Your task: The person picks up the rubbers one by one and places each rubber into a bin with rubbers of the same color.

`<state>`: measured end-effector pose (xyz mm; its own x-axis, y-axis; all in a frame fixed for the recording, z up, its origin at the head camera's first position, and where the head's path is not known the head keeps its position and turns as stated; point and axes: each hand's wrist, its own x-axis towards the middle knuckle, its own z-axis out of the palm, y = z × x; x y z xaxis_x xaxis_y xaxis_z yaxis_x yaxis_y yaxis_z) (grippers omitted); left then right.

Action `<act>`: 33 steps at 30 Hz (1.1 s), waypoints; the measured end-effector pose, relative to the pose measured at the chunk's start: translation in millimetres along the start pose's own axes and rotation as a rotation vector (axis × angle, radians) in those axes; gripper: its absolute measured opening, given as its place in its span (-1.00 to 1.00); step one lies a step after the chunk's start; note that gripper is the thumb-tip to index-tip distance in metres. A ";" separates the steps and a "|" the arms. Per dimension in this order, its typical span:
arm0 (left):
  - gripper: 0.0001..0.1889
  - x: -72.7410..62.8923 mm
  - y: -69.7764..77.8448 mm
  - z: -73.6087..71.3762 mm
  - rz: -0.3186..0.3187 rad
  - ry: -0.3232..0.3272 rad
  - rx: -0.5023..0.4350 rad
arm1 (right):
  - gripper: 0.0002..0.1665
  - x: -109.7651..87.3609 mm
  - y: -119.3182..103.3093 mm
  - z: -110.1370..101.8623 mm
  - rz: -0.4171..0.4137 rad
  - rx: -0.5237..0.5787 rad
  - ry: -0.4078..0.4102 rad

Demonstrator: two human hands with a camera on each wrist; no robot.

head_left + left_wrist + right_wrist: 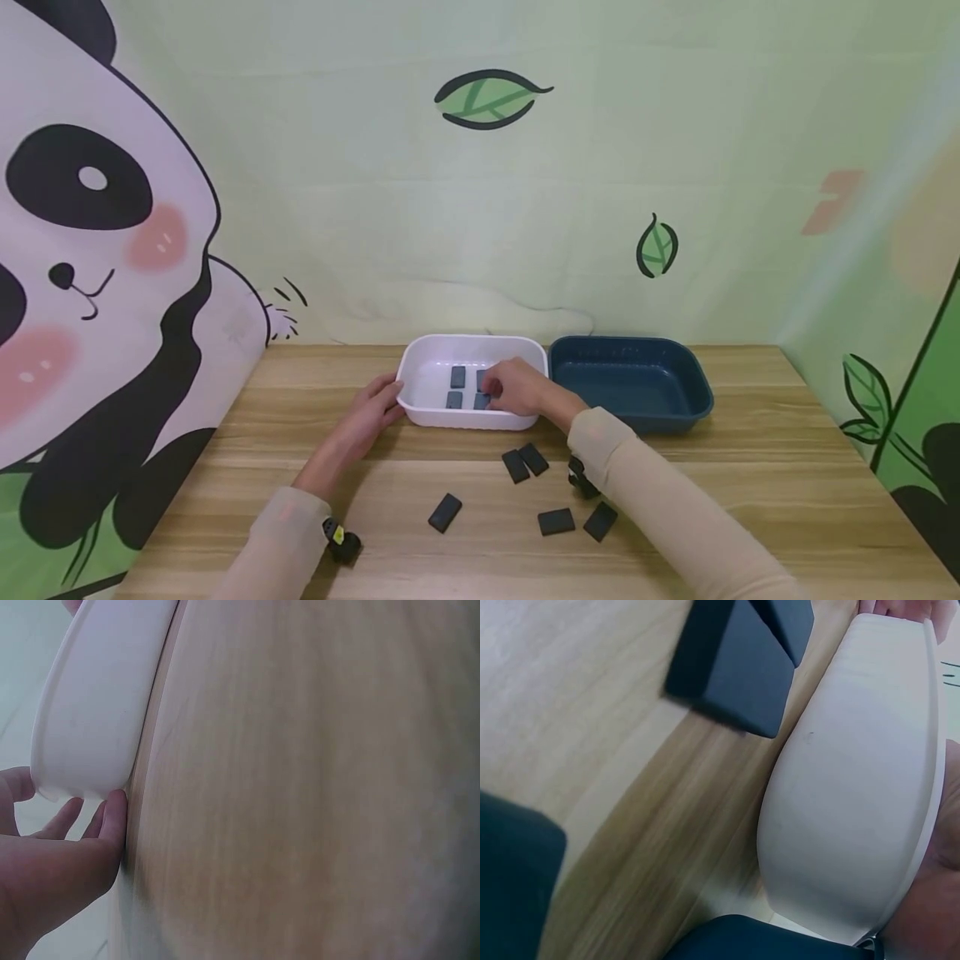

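Observation:
In the head view, my left hand (375,402) rests against the left end of a white basin (471,421). The left wrist view shows my left fingers (114,814) spread over that basin's end wall, one near the rim. My right hand (521,388) reaches into the basin over its right side, fingers bent. Its fingertips are at a small dark rectangular block (481,402) and seem to pinch it, partly hiding it. Another block (482,381) lies just behind, partly covered by the fingers. Two more, a rear block (458,377) and a front block (454,400), lie to the left.
A dark blue basin (630,400) stands right beside the white one. On the wooden table (390,492) lie several black blocks: a pair (525,462) near the white basin, a single block (446,512), and two others (557,522) near my right forearm. A printed cloth (360,208) hangs behind.

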<state>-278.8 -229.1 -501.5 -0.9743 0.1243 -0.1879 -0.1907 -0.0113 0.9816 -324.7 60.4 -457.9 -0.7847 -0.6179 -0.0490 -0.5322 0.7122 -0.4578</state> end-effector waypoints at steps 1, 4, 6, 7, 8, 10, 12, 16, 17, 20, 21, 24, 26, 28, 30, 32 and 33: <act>-0.38 -0.3 -0.2 -0.4 -0.002 0.003 0.003 | -0.77 0.3 -0.3 0.4 0.002 -0.001 -0.001; -0.38 -1.2 -0.4 -0.7 -0.007 0.009 0.012 | -0.79 0.5 -1.7 0.4 0.005 -0.002 -0.003; -0.38 -1.2 -0.2 0.0 -0.011 0.014 0.008 | -0.80 0.4 -2.0 0.1 0.005 -0.002 -0.003; -0.38 -1.2 -0.2 0.2 -0.008 0.012 0.009 | -0.80 0.4 -2.1 0.0 0.004 -0.002 -0.004; -0.38 -1.2 -0.1 0.4 -0.006 0.009 0.008 | -0.81 0.3 -2.2 -0.1 0.003 -0.003 -0.004; -0.38 -1.1 0.1 0.6 -0.008 0.010 0.004 | -0.81 0.0 -2.5 -0.2 0.002 -0.002 -0.002; -0.38 -1.2 0.3 0.4 -0.010 0.011 0.000 | -0.82 -0.3 -2.6 -0.4 -0.001 0.001 0.000; -0.39 -2.0 1.5 -0.6 -0.022 0.010 0.007 | -0.82 -0.6 -2.8 -0.4 -0.007 0.007 0.003; -0.38 -2.3 1.8 -0.7 -0.023 0.009 0.012 | -0.82 -0.6 -2.8 -0.2 -0.008 0.007 0.002; -0.37 -3.8 2.4 -0.6 -0.024 0.004 0.021 | -0.82 -1.0 -2.4 0.8 -0.008 0.013 0.001; -0.37 -4.3 2.3 -0.4 -0.024 0.003 0.021 | -0.82 -1.2 -2.4 1.2 -0.008 0.014 0.001; -0.37 -5.1 1.8 0.1 -0.025 0.000 0.017 | -0.82 -2.1 -2.5 1.7 -0.008 0.014 0.004; -0.36 -5.0 1.1 -0.2 -0.026 0.002 0.014 | -0.82 -2.4 -2.0 1.8 -0.011 0.013 0.012; -0.35 -4.4 0.8 -0.5 -0.024 0.002 0.008 | -0.80 -2.3 -1.9 1.5 -0.012 0.013 0.023; -0.35 -3.9 0.8 -1.0 -0.019 -0.001 0.006 | -0.78 -1.9 -1.3 0.8 -0.015 0.010 0.029; -0.35 -4.6 1.5 -0.6 -0.010 -0.006 -0.004 | -0.77 -1.1 -1.5 0.2 -0.023 0.013 0.031; -0.35 -4.8 1.7 -0.7 -0.007 -0.009 -0.005 | -0.77 -0.6 -1.5 0.0 -0.031 0.011 0.031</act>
<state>-274.5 -230.4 -499.0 -0.9718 0.1330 -0.1945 -0.1982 -0.0152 0.9800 -323.4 59.7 -457.2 -0.7775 -0.6288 -0.0072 -0.5530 0.6890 -0.4684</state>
